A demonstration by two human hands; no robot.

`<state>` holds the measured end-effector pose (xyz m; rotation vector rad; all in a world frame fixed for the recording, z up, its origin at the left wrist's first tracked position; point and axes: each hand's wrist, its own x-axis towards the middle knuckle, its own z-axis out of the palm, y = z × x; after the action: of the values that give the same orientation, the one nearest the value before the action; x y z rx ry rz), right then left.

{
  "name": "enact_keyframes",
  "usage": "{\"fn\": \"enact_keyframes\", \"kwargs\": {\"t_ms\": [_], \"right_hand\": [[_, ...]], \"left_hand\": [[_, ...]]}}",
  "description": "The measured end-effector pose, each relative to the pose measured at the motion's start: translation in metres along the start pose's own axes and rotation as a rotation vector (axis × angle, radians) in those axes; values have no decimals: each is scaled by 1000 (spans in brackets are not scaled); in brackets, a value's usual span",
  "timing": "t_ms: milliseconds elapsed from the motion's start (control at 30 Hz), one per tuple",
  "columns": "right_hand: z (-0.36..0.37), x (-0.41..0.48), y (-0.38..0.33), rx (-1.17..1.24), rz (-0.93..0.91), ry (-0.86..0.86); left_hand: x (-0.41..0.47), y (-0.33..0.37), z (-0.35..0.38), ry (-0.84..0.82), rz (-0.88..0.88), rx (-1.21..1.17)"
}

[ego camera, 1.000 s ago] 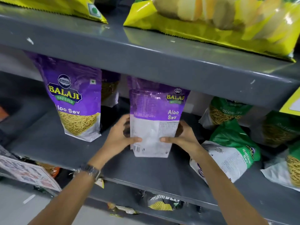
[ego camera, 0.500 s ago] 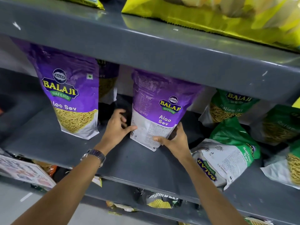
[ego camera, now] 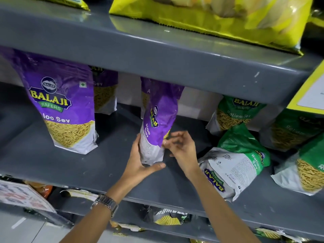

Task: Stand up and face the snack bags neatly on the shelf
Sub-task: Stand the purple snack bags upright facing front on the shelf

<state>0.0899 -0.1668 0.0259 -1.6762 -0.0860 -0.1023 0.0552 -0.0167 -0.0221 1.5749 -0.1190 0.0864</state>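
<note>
— The left hand is wrapped round the white base of a glossy purple Aloo Sev pouch, thumb curled under its front corner. The right hand sits just beside it with fingers loosely bent; they seem to touch the pouch's edge, though I can't tell if they pinch it.

— Where's the pouch standing?

— On the grey metal shelf, upright between the hands but turned edge-on, so its printed face looks sideways. I'd say it wants turning to the front.

— And the rest?

— Left of the hands, a large purple front-facing pouch stands straight and reads properly; that one looks done. Right of the right hand, a green and white Ratlam Sev bag lies toppled on its back, leaning out toward the shelf lip. More green bags behind it stand crooked. So most of the work remains, by my reckoning.

— Anything in the way?

— The upper grey shelf board hangs low over the pouch tops, leaving little headroom, and the fallen green bag crowds the right wrist.
</note>
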Motion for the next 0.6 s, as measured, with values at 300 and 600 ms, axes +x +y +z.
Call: {"fn": "enact_keyframes", "kwargs": {"t_ms": [300, 600], "right_hand": [[15, 24, 1, -148, 71, -71], [-5, 15, 18, -249, 1, -21]], "left_hand": [[29, 1, -20, 179, 50, 329], [40, -11, -61, 45, -34, -63]]}}
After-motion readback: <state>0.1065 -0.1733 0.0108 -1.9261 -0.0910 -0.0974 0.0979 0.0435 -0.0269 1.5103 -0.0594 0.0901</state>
